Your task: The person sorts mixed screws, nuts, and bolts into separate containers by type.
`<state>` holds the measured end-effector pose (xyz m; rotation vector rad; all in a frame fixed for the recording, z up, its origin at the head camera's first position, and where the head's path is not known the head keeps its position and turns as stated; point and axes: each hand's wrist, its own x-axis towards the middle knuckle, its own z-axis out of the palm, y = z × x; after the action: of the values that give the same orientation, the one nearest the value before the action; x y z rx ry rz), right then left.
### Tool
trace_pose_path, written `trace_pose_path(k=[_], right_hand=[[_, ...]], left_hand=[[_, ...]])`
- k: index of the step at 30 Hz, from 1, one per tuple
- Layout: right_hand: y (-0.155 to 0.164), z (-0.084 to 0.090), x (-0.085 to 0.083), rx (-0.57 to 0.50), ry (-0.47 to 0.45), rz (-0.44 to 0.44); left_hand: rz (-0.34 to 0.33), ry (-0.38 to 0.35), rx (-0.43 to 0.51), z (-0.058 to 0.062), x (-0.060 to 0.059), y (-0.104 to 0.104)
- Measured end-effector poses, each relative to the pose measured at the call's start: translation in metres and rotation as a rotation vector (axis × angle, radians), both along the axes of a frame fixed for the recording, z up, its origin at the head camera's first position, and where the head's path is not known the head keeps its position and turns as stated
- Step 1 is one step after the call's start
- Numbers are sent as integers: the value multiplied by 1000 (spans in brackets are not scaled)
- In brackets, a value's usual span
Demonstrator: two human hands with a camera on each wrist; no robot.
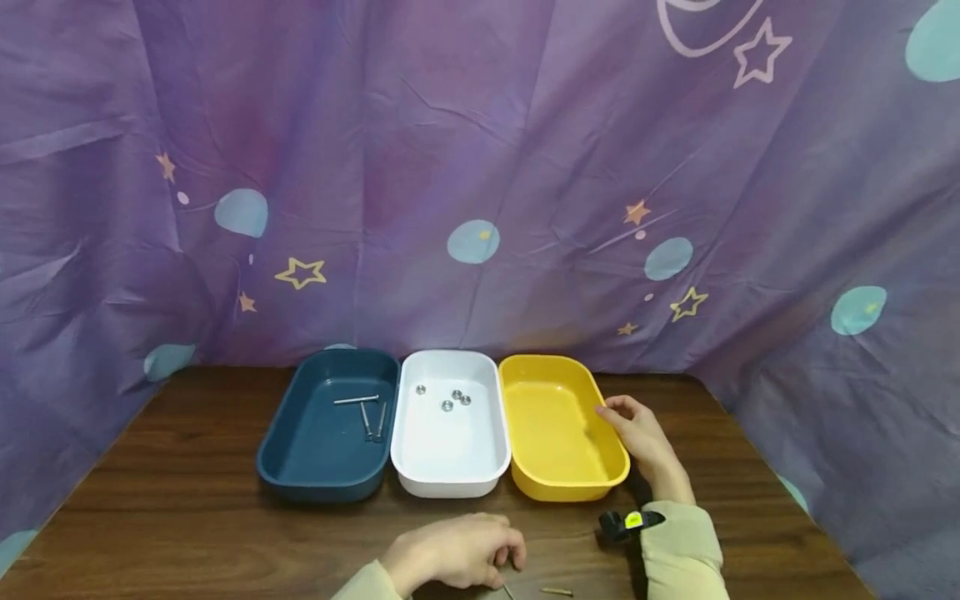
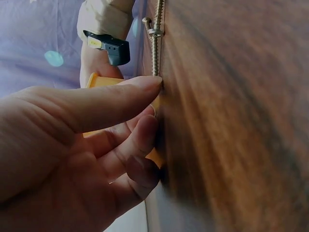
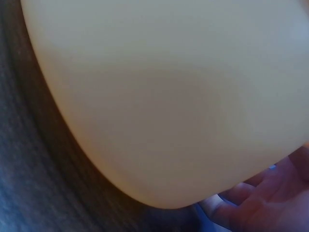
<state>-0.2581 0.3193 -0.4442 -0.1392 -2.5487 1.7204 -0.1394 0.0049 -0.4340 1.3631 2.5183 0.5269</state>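
A brown wood table [image 1: 187, 500] stands in front of a purple cloth [image 1: 450, 150] with stars. Beyond the hands, a blue tray [image 1: 281, 454] with long bolts, a white tray [image 1: 480, 467] with nuts and a yellow tray [image 1: 611, 467] sit side by side. The left hand [image 1: 450, 554] curls down, its fingertip [image 2: 154, 83] touching one end of a screw [image 2: 155, 46]. The screw lies flat, pointing straight away from that fingertip. The right hand [image 1: 641, 442] rests on the yellow tray's right rim, fingers bent over it.
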Motion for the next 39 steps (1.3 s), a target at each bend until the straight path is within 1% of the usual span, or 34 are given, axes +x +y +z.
trace_pose_path(k=[3,7,11,16,25,39], right_hand=[[-2,-1,0,4,-15,-4],[-2,-1,-1,0,-10,-20],[-4,0,-1,-5,-5,-3],[-5,2,-1,-8,-7,-4],[-2,0,-3,9,-14,-14],[-2,0,-3,6,4,-10]], left_hand=[[-2,-11,-8,-1,1,-2],[-13,-14,2,-2,1,-2],[-3,-35,1,-1,1,-3],[13,-60,-8,-1,1,-3],[18,-62,-22,-2,0,-2],[16,-53,-39,-1,1,-2]])
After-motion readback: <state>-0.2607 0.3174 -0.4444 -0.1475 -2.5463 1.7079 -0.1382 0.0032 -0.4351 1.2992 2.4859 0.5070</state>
